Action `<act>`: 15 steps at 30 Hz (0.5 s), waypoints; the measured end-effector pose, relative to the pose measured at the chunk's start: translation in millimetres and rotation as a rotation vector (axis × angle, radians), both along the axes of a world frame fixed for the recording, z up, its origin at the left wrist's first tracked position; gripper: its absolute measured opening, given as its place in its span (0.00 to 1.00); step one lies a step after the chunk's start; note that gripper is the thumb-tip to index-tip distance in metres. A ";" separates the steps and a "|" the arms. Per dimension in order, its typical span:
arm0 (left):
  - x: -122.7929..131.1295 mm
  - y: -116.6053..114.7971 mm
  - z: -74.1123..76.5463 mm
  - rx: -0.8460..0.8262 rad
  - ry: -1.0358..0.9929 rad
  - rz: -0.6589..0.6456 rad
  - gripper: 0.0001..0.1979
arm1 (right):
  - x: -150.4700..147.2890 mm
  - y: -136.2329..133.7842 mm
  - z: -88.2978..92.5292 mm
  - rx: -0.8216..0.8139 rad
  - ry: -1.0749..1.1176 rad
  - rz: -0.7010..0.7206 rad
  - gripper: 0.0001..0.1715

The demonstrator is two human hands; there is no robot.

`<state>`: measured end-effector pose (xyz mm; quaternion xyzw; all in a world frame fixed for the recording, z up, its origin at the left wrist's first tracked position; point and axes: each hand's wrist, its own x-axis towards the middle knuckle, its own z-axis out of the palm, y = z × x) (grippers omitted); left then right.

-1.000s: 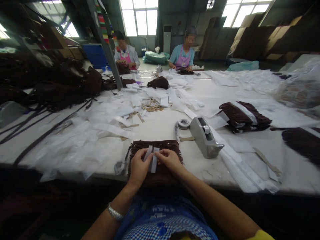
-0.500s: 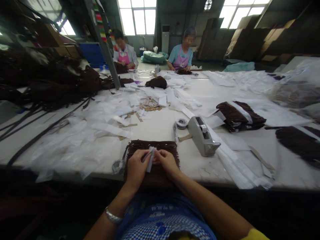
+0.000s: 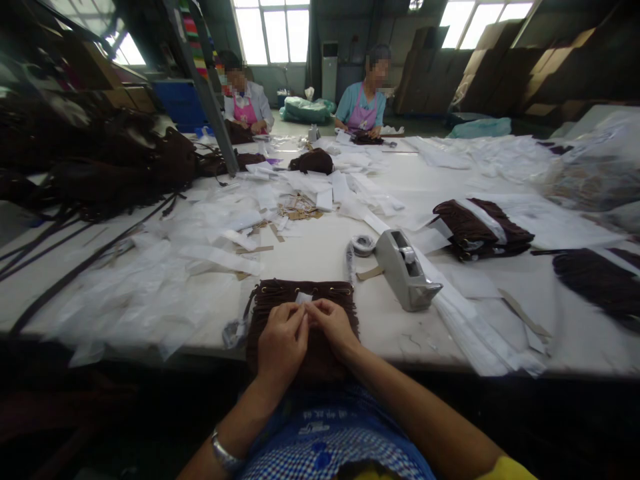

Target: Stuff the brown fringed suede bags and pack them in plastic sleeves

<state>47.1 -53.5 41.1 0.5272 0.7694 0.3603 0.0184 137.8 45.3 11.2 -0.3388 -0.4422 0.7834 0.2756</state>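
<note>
A dark brown fringed bag (image 3: 320, 288) with metal eyelets lies at the table's front edge, right before me. Over its upper middle, my left hand (image 3: 283, 337) and my right hand (image 3: 331, 323) meet with fingertips pinched together. Between them they grip a small white paper strip (image 3: 303, 297), of which only the top end shows above the fingers. The rest of the strip is hidden by my left hand. To the right of the bag stands a grey tape dispenser (image 3: 407, 270), with a wrapped ring-shaped roll (image 3: 363, 245) beside it.
Thin white wrapping sheets (image 3: 150, 287) cover the table's left side. Brown bags bound with white bands (image 3: 484, 229) lie at right. White strips (image 3: 470, 327) run beside the dispenser. A metal post (image 3: 215, 113) rises at left. Two co-workers (image 3: 363, 107) work across the table.
My left hand has turned and closed further over the white paper strip, so less of it shows. My right hand has stayed nearly in place. The view has shifted slightly.
</note>
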 end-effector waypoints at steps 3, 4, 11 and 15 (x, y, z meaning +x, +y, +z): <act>-10.8 -1.4 -0.4 0.049 -0.218 -0.018 0.12 | 1.0 0.0 1.7 -0.028 0.016 0.007 0.22; -14.9 -1.3 -1.0 0.063 -0.319 0.002 0.12 | 1.4 0.2 2.3 -0.047 0.024 0.011 0.22; -19.6 7.4 0.4 -0.095 -1.156 0.066 0.23 | 4.0 3.8 2.5 -0.002 -0.002 0.040 0.23; -15.3 9.8 -1.0 -0.138 -1.219 0.084 0.24 | 9.0 4.6 8.2 0.116 -0.083 0.124 0.23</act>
